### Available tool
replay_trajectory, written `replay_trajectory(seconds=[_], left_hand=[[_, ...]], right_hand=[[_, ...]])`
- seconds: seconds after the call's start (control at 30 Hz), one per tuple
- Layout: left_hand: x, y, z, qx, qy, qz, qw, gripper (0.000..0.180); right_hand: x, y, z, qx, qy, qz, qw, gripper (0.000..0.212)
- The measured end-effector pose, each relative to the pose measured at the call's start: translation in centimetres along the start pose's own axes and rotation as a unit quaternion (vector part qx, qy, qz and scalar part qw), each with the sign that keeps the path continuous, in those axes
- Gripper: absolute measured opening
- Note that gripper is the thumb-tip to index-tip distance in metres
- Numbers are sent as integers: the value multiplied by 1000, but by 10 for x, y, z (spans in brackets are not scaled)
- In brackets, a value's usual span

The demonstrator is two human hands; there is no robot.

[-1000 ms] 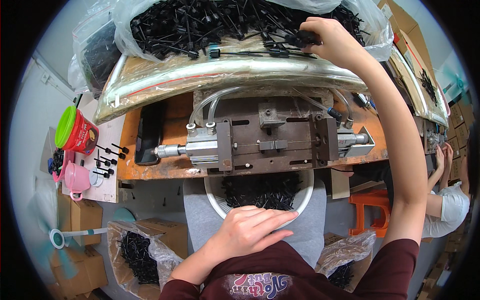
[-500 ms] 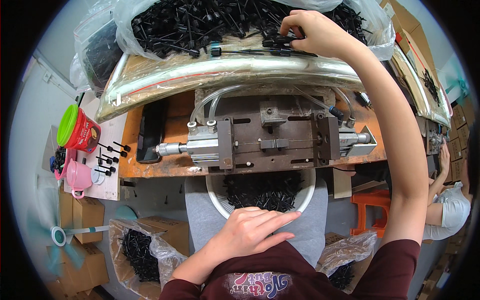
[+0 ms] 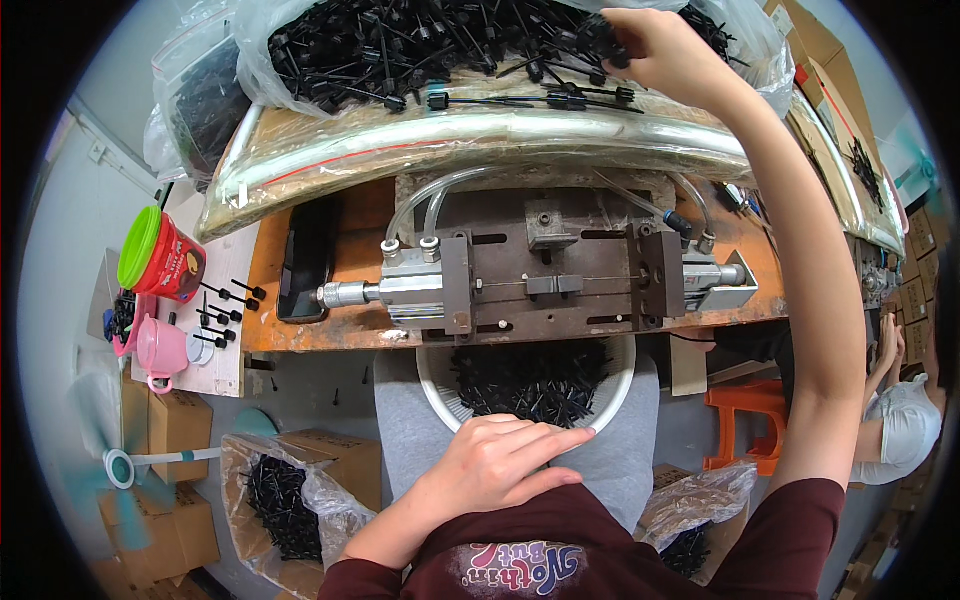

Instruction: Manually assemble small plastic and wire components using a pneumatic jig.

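Right hand (image 3: 668,58): fingers pinched on black parts (image 3: 604,42), at the heap's right end
Left hand (image 3: 505,455): fingers extended, over basket (image 3: 628,378) near rim
Open room: bare tray (image 3: 480,137) front edge, behind machine (image 3: 545,289)

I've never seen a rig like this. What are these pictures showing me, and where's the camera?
There's no robot here, just a person's bare hands. A fisheye camera on their head looks down, so straight edges bend. The right hand appears to hold a cluster of black parts beside a heap of stemmed black parts in an open plastic bag. The left hand lies at the near rim of a white basket containing similar parts. Between the hands, a dark metal fixture with silver cylinders sits on a wooden bench.
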State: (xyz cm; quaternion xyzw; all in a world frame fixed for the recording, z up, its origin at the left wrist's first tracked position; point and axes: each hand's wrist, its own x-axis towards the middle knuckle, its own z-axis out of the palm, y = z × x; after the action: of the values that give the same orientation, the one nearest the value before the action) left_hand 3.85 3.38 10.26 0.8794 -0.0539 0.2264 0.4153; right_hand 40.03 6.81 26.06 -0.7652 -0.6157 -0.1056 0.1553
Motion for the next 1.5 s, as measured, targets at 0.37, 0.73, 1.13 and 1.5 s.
replay_trajectory(seconds=[0.37, 0.73, 1.13, 1.5], left_hand=[[31, 9, -26, -227, 254, -130, 931, 45], [29, -4, -16, 11, 189, -64, 980, 37], [53, -24, 3, 295, 136, -37, 945, 24], [56, -20, -3, 232, 119, -78, 962, 27]], right_hand=[[-135, -90, 29, 29, 213, -291, 932, 28], [-207, -117, 61, 108, 215, -177, 954, 35], [-226, -116, 63, 119, 257, -89, 955, 31], [-231, -111, 63, 59, 232, -96, 966, 31]])
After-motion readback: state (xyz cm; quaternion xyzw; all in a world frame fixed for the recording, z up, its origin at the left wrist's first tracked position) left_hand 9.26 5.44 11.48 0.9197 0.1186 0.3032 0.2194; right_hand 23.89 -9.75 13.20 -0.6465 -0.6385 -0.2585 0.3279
